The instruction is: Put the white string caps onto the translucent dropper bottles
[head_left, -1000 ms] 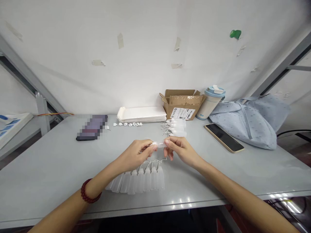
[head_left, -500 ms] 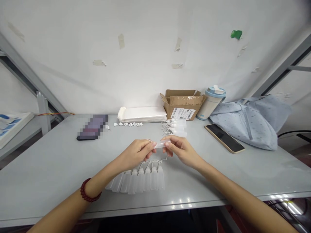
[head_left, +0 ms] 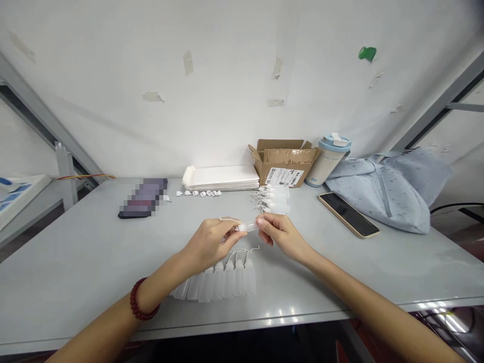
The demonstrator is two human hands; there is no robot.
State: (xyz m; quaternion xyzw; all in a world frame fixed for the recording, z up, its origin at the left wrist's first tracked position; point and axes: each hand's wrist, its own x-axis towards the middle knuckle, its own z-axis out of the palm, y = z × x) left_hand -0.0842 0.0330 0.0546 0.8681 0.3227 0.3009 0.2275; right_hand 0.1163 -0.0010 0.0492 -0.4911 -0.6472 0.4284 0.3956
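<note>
A small translucent squeeze bottle (head_left: 251, 228) is held level between my two hands above the table. My left hand (head_left: 215, 239) is closed on its white cap (head_left: 242, 228), with a thin white strip or tube lying along the index finger. The fingertips of my right hand (head_left: 278, 229) pinch the far end of the bottle body. Below my hands, a row of similar bottles (head_left: 229, 280) lies side by side, thin curved tubes pointing away from me. My left forearm hides part of that row. More small bottles (head_left: 278, 199) lie beyond my right hand.
Several white caps (head_left: 203, 193) line the back of the table, before a stack of white envelopes (head_left: 223, 176). A cardboard box (head_left: 283, 164), a tumbler (head_left: 327, 161) and a blue cloth bag (head_left: 385, 191) stand behind. One phone (head_left: 348, 215) lies right, a blurred dark object (head_left: 145, 197) left.
My left fingers have shifted and turned around the cap end, which now shows more plainly. My right hand has drawn back slightly toward the end of the bottle.
</note>
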